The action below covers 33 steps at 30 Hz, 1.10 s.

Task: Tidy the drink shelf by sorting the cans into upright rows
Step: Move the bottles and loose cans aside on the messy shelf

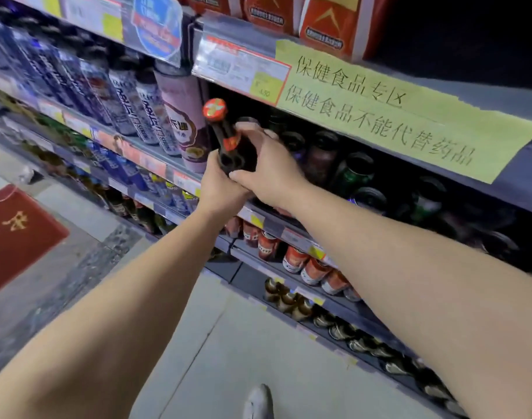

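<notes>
A small dark bottle (225, 137) with a red and gold cap is held at the front edge of the drink shelf (258, 216). My left hand (219, 189) grips its lower body from below. My right hand (267, 164) wraps around it from the right, fingers curled over the neck. Behind the hands, dark cans (355, 170) stand crowded in the shadowed shelf bay, tops facing out; several lean at odd angles. A tall pink can (186, 116) stands just left of the bottle.
Blue and white cans (128, 101) line the shelf to the left. A yellow paper sign (403, 116) hangs from the shelf above. Red cans (307, 264) and gold-topped bottles (291, 300) fill lower shelves. A red mat (13, 237) lies on the floor; a shoe (258, 402) shows below.
</notes>
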Motion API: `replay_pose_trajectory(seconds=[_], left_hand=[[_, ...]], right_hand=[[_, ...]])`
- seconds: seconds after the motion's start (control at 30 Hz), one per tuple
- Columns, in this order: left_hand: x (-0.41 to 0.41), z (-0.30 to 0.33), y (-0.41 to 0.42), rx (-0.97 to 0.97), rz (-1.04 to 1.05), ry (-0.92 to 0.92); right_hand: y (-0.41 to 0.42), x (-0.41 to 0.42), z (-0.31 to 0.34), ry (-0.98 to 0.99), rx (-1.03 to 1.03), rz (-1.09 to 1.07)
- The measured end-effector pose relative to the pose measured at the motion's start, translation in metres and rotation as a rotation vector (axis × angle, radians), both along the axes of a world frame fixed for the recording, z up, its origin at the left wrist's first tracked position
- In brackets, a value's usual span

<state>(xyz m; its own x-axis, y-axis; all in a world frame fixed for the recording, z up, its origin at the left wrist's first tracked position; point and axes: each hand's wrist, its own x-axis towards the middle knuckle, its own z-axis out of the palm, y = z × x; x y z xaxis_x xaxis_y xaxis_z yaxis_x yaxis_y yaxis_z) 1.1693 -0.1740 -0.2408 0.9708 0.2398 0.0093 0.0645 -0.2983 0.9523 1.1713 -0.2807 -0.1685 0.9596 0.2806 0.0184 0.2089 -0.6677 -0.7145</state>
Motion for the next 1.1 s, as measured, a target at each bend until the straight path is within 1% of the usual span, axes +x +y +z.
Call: replay_pose_trajectory(seconds=[0.1, 0.2, 0.27, 0.37, 0.47, 0.6, 0.73, 0.83, 0.97, 1.1], left_hand=[[-0.028, 0.001, 0.006, 0.006, 0.082, -0.087], [-0.061, 0.008, 0.005, 0.046, 0.105, -0.153], [-0.084, 0.011, 0.002, 0.083, 0.036, -0.140], [-0.120, 0.013, -0.023, 0.082, -0.160, -0.129], [-0.150, 0.016, -0.075, 0.126, -0.254, -0.094], [-0.195, 0.019, -0.180, 0.167, -0.407, -0.083], [-0.249, 0.020, -0.300, 0.215, -0.529, -0.107], [-0.284, 0.025, -0.385, 0.250, -0.653, -0.168], [-0.320, 0.026, -0.479, 0.184, -0.849, -0.181], [-0.346, 0.024, -0.551, 0.134, -0.988, -0.176]], right_hand=[[0.009, -0.022, -0.005, -0.071, 0.045, 0.097], [0.001, -0.052, -0.003, -0.156, 0.089, 0.166], [-0.015, -0.074, -0.001, -0.143, 0.140, 0.187], [-0.056, -0.108, 0.000, 0.005, 0.132, 0.174], [-0.116, -0.149, 0.001, 0.064, 0.140, 0.058], [-0.220, -0.214, 0.002, 0.037, 0.127, -0.071], [-0.341, -0.286, 0.000, 0.022, 0.149, -0.241], [-0.422, -0.340, -0.009, 0.038, 0.206, -0.423], [-0.506, -0.399, -0.017, 0.048, 0.157, -0.636], [-0.566, -0.440, -0.019, 0.020, 0.210, -0.791]])
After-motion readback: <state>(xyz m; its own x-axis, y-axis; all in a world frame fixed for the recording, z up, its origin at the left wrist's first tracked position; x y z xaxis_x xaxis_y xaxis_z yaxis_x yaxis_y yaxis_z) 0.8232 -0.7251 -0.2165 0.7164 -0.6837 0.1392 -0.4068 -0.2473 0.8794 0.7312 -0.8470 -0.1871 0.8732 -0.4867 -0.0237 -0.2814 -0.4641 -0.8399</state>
